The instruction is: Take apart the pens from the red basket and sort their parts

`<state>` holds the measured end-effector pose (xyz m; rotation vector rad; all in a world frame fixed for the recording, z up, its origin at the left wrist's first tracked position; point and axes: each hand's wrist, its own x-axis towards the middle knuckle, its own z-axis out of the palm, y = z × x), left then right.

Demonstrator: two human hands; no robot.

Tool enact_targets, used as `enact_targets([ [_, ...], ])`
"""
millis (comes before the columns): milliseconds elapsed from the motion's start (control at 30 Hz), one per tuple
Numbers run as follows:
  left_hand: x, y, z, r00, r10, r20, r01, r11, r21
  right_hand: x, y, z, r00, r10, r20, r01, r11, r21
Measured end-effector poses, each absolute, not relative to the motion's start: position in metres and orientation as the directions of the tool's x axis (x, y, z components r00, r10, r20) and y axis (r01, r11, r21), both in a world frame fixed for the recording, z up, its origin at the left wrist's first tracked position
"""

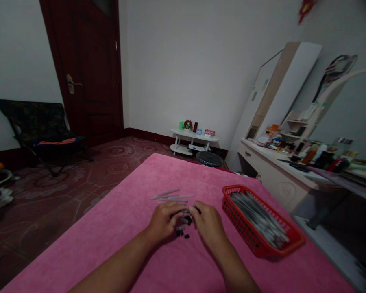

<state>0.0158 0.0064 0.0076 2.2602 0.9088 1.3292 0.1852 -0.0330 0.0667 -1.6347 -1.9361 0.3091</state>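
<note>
Both my hands rest close together on a pink cloth-covered table (pixel 116 228). My left hand (pixel 163 221) and my right hand (pixel 209 224) have their fingers curled around a thin grey pen (pixel 186 211) held between them. Several loose grey pens (pixel 171 196) lie just beyond my fingers. A few small black caps (pixel 183 233) sit on the cloth under my hands. A red plastic basket (pixel 247 232) full of grey pens stands right of my right hand.
A white dresser (pixel 271 171) crowded with bottles stands at the right. A dark folding chair (pixel 39 130) and a dark red door (pixel 88 69) are at the left. A small white low table (pixel 193 140) stands against the far wall.
</note>
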Motion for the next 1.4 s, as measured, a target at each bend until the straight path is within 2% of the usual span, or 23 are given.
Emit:
enact_targets([
  [200, 0.016, 0.007, 0.007, 0.32, 0.682, 0.658, 0.328, -0.731, 0.598, 0.185, -0.032, 0.069, -0.095, 0.947, 0.306, 0.782, 0.261, -0.565],
  [567, 0.015, 0.006, 0.007, 0.369, 0.608, 0.703, 0.349, -0.792, 0.502, 0.183, -0.033, 0.071, -0.085, 0.967, 0.24, 0.838, 0.2, -0.508],
  [767, 0.014, 0.009, 0.005, 0.379, 0.615, 0.691, 0.375, -0.785, 0.493, 0.185, -0.031, 0.071, -0.073, 0.977, 0.2, 0.81, 0.176, -0.56],
  [1033, 0.016, 0.008, 0.005, 0.367, 0.641, 0.674, 0.368, -0.766, 0.528, 0.186, -0.03, 0.064, -0.102, 0.964, 0.246, 0.737, 0.239, -0.632],
  [1133, 0.014, 0.009, 0.008, 0.304, 0.683, 0.664, 0.367, -0.728, 0.58, 0.195, -0.027, 0.068, -0.075, 0.963, 0.258, 0.733, 0.229, -0.641],
  [1200, 0.013, 0.012, 0.009, 0.194, 0.746, 0.637, 0.34, -0.66, 0.67, 0.205, -0.024, 0.072, -0.032, 0.961, 0.274, 0.729, 0.21, -0.652],
  [1300, 0.011, 0.018, 0.007, 0.032, 0.845, 0.533, 0.209, -0.527, 0.823, 0.221, -0.019, 0.08, 0.008, 0.955, 0.297, 0.707, 0.205, -0.677],
  [1400, 0.01, 0.023, 0.005, -0.026, 0.893, 0.449, 0.069, -0.447, 0.892, 0.233, -0.017, 0.085, 0.017, 0.947, 0.32, 0.677, 0.225, -0.701],
])
